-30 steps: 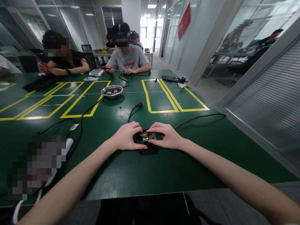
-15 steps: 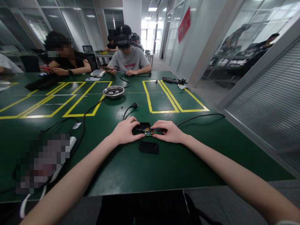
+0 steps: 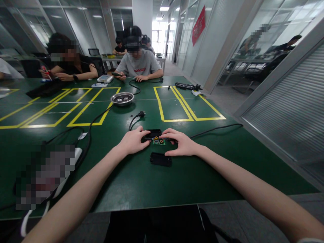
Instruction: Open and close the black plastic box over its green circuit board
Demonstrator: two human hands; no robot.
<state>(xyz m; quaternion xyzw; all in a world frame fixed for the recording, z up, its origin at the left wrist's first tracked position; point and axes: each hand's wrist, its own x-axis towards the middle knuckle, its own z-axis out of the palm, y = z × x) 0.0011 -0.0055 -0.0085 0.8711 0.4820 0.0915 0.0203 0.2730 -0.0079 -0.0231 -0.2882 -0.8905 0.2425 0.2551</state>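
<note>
Though flat, green board [image 3: 158, 141] near rectangular cover [image 3: 161, 159]

Bright ceiling lights [image 3: 164, 8], soft shadows, edges bowed — wide-angle distortion

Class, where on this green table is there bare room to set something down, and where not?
Free: inside the yellow-taped rectangle right of the plug; the strip between black cover and table edge. Crowded: around the circuit board; cables leftward.
</note>
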